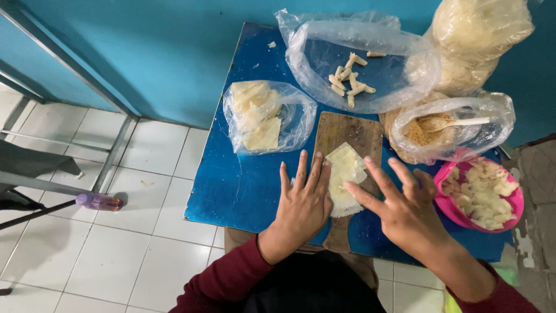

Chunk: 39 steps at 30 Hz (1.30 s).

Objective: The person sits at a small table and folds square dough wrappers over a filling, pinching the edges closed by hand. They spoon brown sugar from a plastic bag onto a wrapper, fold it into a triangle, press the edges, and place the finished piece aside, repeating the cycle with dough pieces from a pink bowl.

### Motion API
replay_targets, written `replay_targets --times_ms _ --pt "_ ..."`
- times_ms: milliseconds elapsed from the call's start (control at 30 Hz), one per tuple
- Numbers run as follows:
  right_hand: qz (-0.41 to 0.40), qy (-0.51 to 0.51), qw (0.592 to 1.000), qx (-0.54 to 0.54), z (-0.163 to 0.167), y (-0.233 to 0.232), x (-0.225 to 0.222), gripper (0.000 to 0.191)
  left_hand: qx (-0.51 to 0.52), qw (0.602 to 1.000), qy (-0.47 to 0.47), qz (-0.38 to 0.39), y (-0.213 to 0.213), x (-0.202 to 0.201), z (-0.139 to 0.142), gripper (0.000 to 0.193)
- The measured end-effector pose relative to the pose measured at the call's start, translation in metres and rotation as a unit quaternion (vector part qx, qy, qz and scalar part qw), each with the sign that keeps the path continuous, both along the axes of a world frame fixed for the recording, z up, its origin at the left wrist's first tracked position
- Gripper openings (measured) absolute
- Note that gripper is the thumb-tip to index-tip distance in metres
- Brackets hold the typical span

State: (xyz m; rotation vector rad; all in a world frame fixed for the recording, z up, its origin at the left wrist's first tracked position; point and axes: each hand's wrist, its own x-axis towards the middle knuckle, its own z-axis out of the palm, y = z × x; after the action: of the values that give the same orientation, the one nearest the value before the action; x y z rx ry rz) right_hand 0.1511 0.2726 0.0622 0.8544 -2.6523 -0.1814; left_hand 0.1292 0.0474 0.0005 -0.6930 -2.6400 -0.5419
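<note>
A blue tabletop [243,185] stood against a teal wall [145,52] over a white tiled floor [116,255], and it carried everything the person worked with. At its far right corner a big clear sack of pale crackers [480,35] leaned upright. Beside it lay a wide open plastic bag [324,58] with a few small rolled pastry sticks [349,81] inside. Nearer the person on the right, another clear bag [492,124] held brownish crumbs and a wooden spoon [452,122]. A pink bowl [457,214] at the right edge was filled with pale chunks of filling. To the left, a smaller bag [292,124] held a stack of square pastry wrappers [258,116].

In the middle lay a wooden cutting board [347,133], its handle pointing toward the person. On it rested a pale thin wrapper sheet [344,174], overhanging the board's left edge slightly.

The left hand [301,203] lay flat, fingers spread and extended, its fingertips touching the wrapper's left side; its grip was open and clasped nothing. The right hand [405,211] hovered just beside the sheet on the right, fingers likewise splayed, the index fingertip touching the wrapper's lower right part; its grip was open too. Both sleeves were dark red.

On the floor at the left lay a small purple bottle [98,202], near the metal legs of a frame [110,156].
</note>
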Motion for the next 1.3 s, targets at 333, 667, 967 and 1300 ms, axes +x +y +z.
replay_targets --times_ms 333,667,967,1300 --pt "0.041 0.014 0.996 0.082 -0.026 -0.001 -0.020 0.067 0.003 1.000 -0.005 0.003 0.000 0.003 0.000 0.063" --pt "-0.013 0.089 0.982 0.168 -0.026 -0.002 -0.049 0.079 -0.011 1.000 0.009 0.009 0.001 0.004 -0.001 0.062" --pt "-0.070 0.096 0.982 0.144 -0.028 -0.004 -0.073 0.070 -0.018 1.000 0.020 0.014 0.002 0.001 -0.004 0.061" --pt "0.001 -0.070 0.984 -0.164 -0.023 -0.001 -0.080 0.064 0.006 1.000 -0.015 0.003 0.001 -0.003 0.007 0.061"
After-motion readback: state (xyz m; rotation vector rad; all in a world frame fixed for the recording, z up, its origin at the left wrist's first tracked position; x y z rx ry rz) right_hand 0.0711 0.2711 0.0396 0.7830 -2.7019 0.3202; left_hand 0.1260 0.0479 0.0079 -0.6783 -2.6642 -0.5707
